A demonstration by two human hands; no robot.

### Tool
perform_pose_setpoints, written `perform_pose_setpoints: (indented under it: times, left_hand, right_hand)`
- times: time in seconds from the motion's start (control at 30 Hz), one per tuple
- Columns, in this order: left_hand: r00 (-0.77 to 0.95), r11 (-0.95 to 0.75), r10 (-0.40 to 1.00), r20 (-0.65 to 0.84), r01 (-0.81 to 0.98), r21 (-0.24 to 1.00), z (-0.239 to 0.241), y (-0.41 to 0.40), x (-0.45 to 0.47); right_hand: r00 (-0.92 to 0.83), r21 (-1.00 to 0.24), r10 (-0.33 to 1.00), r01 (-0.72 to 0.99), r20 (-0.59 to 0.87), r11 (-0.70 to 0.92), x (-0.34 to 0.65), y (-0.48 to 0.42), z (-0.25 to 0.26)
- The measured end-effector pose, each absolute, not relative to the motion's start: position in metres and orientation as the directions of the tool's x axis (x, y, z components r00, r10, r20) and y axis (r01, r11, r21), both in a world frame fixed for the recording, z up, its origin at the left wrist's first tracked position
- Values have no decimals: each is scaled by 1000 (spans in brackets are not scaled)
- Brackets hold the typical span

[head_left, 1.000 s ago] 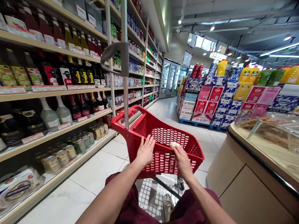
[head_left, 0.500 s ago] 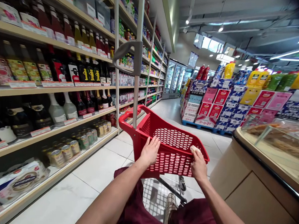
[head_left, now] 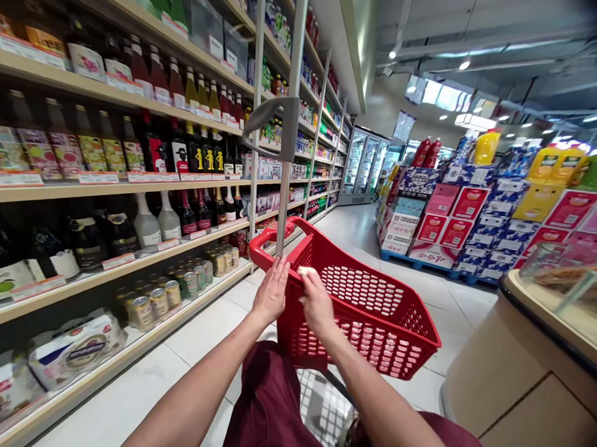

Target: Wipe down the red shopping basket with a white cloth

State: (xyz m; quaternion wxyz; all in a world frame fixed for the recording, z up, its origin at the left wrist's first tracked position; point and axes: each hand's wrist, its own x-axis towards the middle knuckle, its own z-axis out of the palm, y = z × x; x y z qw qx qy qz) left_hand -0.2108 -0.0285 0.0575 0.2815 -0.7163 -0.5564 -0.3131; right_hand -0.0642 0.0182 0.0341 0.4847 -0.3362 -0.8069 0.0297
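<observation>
A red plastic shopping basket on wheels stands in front of me in a shop aisle, its grey pull handle raised on a metal pole. My left hand rests with fingers together on the basket's near left rim beside the pole. My right hand is close beside it on the same rim, pressing a small white cloth or pad under its fingers. My dark red trousers show below.
Shelves of wine bottles and tins run along the left. A curved beige counter with a glass top stands at the right. Stacked drink cartons on a pallet lie ahead right; fridges stand at the aisle's end.
My right hand has slid with the white cloth from the basket's right rim across to the left, next to my left hand. The view has turned a little right.
</observation>
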Motion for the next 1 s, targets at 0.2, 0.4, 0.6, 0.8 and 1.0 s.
perform_pose_setpoints:
  times: [0.2,0.4,0.6,0.8,1.0]
  left_hand:
    - [259,-273,668,698,957,-94,49,-36,-222]
    - [262,-185,740,620,965,-186,46,-31,-178]
    - [210,-121,816,539,973,-197,49,-23,-157]
    - [310,-218,837,451,945,-246,39,-20,-125]
    - [345,-250,835,428,932,-264,27,-19,-102]
  right_hand:
    - [-369,-211,424,496,827,842,-51,16,24]
    - [-208,-288,538,661,817,693,19,12,-9]
    - [-300,-225,524,657,797,719,71,12,-12]
    - [30,-365,587,808,809,462,147,9,-37]
    - [-124,-316,603,759,788,569,148,11,-36]
